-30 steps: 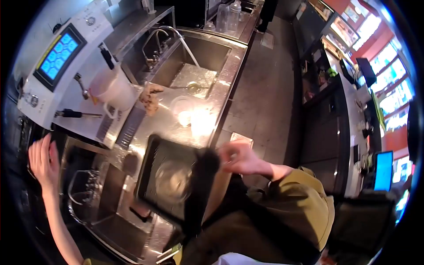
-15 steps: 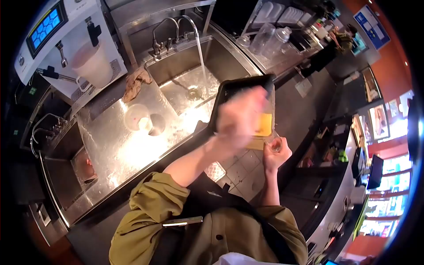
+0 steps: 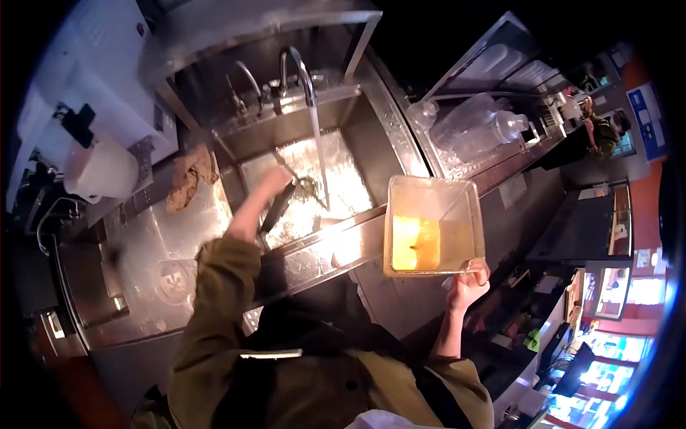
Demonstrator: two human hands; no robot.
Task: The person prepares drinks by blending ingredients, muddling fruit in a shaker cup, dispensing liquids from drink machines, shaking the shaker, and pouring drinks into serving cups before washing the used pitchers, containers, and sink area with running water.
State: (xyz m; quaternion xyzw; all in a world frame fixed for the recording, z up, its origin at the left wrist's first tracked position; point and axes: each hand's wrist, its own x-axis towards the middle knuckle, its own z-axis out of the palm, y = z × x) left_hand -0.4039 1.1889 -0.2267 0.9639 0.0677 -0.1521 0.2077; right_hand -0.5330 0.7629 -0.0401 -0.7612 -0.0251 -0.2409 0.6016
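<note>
My left hand (image 3: pixel 273 183), blurred, is down in the metal sink (image 3: pixel 371 154), closed on a black tray (image 3: pixel 278 209) seen nearly edge-on. Water runs from the curved faucet (image 3: pixel 300 75) just to the right of that hand. My right hand (image 3: pixel 469 287) grips the near right corner of a clear square container (image 3: pixel 457 223), held tilted beyond the sink's front edge. Something yellow (image 3: pixel 416 244) shows inside the container's left part. A small clear thing by my right fingers is too indistinct to name.
A brown cloth (image 3: pixel 191 177) lies on the counter left of the sink. A white pitcher (image 3: pixel 102 171) stands at the machine. Clear bottles (image 3: pixel 475 129) are on the counter at the right. Further back at the upper right is another person (image 3: pixel 604 136).
The black tray has come off the clear container and moved left into the sink with my left hand. My right hand and the container now show more to the right, with the container uncovered.
</note>
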